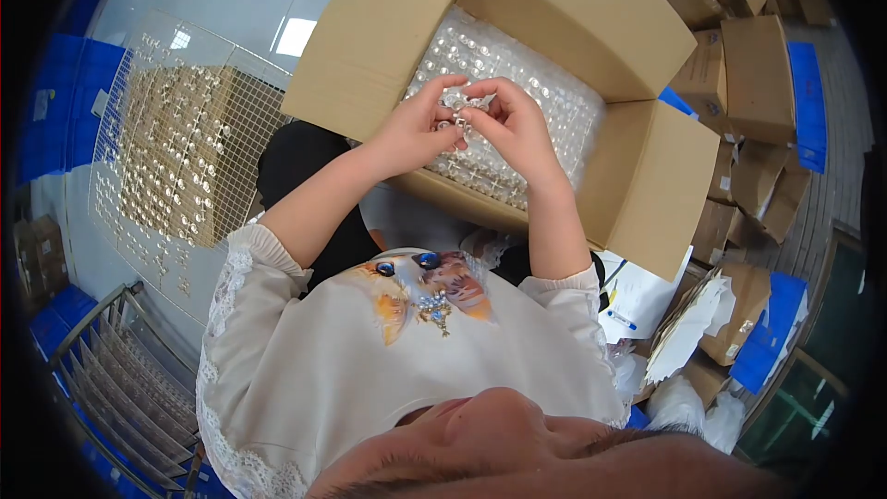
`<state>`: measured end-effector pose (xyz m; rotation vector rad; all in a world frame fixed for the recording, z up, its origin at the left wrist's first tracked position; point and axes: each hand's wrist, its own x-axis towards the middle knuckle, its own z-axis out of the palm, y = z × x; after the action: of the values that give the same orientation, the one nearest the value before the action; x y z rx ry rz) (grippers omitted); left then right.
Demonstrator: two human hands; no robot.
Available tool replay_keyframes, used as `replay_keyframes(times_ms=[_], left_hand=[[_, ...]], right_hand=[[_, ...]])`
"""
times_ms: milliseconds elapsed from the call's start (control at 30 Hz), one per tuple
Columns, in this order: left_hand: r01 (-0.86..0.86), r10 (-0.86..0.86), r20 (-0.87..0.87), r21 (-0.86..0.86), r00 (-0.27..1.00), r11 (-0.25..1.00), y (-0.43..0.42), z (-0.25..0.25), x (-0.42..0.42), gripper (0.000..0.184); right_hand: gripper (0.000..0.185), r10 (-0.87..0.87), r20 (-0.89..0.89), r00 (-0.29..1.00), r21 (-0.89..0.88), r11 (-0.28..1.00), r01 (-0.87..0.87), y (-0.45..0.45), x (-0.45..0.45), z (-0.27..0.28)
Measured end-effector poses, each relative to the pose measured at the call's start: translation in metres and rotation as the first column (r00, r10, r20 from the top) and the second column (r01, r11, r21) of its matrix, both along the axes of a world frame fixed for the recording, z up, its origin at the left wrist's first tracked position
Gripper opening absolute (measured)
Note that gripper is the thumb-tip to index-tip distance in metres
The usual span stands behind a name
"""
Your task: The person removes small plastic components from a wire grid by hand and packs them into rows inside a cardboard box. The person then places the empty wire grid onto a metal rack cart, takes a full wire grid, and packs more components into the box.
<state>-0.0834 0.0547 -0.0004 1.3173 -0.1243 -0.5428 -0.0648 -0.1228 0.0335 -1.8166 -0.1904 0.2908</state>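
Above an open cardboard box point(370, 46), my two hands meet over its contents. Small shiny silvery pieces point(459, 114) sit between the fingers of my left hand point(413, 129) and my right hand point(514, 127). Both hands are closed on them, thumb against fingers. Their exact kind is too small to make out, and the fingers partly cover them. Under the hands, clear plastic packing point(545, 97) fills the box, with rows of similar shiny pieces showing in or through it.
On the left stands a wire grid rack point(259, 83) hung with many shiny pieces. Below it is a metal stand point(120, 379) with stacked grid panels. Cardboard boxes point(758, 74) line the right side. Papers point(647, 291) with a blue pen point(621, 319) lie beside my right elbow.
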Motion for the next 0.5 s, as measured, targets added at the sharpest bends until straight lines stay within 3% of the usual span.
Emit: replay_keyframes(times_ms=[167, 233, 267, 333, 367, 500], left_hand=[[0.048, -0.044, -0.044, 0.099, 0.998, 0.994, 0.01, 0.009, 0.005, 0.065], [-0.099, 0.087, 0.052, 0.303, 0.995, 0.948, 0.014, 0.009, 0.01, 0.067], [-0.091, 0.082, 0.044, 0.3, 0.996, 0.949, 0.017, 0.006, 0.014, 0.067], [-0.364, 0.334, 0.182, 0.165, 0.925, 0.917, 0.024, 0.001, 0.023, 0.062], [-0.364, 0.334, 0.181, 0.167, 0.925, 0.917, 0.027, 0.001, 0.025, 0.062], [-0.343, 0.34, -0.054, -0.034, 0.939, 0.939, 0.037, 0.004, 0.033, 0.057]], right_hand=[[0.014, 0.152, -0.109, 0.982, -0.109, 0.98, -0.164, -0.004, 0.016, 0.004], [0.014, 0.088, -0.152, 0.984, -0.079, 0.992, -0.101, -0.008, 0.028, -0.02], [0.015, 0.036, -0.185, 0.982, -0.052, 0.998, -0.046, -0.011, 0.035, -0.038], [0.015, -0.058, -0.251, 0.966, 0.001, 0.998, 0.061, -0.015, 0.045, -0.077], [0.015, -0.058, -0.252, 0.966, 0.003, 0.998, 0.061, -0.016, 0.047, -0.097], [0.017, -0.019, -0.305, 0.952, -0.389, 0.915, -0.107, -0.016, 0.041, -0.173]])
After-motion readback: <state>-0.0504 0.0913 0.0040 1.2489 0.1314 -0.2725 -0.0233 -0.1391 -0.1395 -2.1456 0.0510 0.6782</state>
